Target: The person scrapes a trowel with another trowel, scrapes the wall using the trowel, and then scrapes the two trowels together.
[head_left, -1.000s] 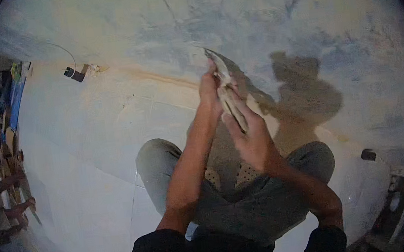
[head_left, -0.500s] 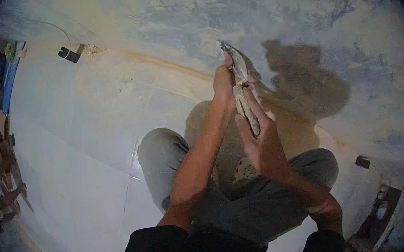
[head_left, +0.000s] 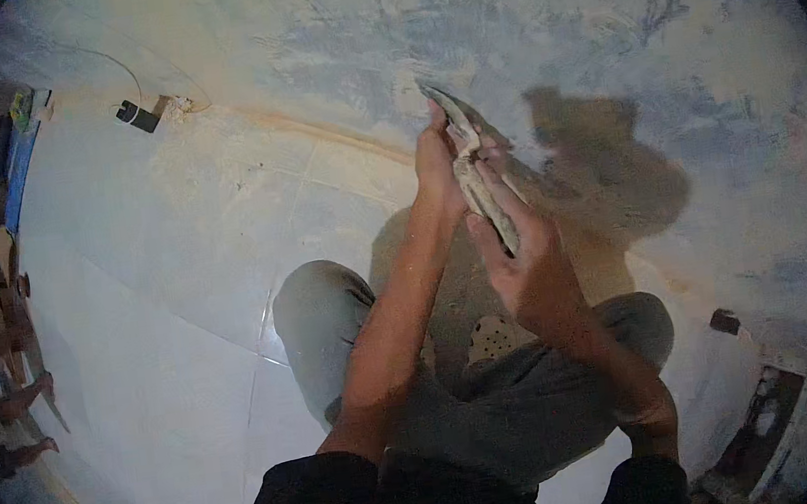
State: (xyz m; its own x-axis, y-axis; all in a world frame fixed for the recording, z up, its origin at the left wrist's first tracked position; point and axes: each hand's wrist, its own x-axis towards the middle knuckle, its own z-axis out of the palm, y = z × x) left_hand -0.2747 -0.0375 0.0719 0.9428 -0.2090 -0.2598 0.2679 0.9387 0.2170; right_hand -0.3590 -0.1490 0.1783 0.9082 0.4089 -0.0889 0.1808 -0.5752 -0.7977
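Between my two hands is a trowel (head_left: 480,192), its blade and handle coated in pale, dried plaster. The blade slants up and to the left, seen nearly edge-on. My right hand (head_left: 535,271) is closed around the handle, with the thumb on the left side and the fingers along the right. My left hand (head_left: 433,163) holds the blade near its neck, thumb toward the tip; its other fingers are partly hidden behind the blade. Just beyond the tool is a wall (head_left: 348,47) smeared with grey and cream plaster.
A tiled floor (head_left: 149,313) meets the wall along a dusty edge. A black electrical box with a wire (head_left: 137,116) lies at the far left. Assorted boards and tools (head_left: 12,300) line the left side. A recessed box (head_left: 762,420) sits at lower right, near a small dark block (head_left: 724,321).
Both hands have shifted slightly left with the trowel. Its blade has tilted further to the left and now shows more edge-on.
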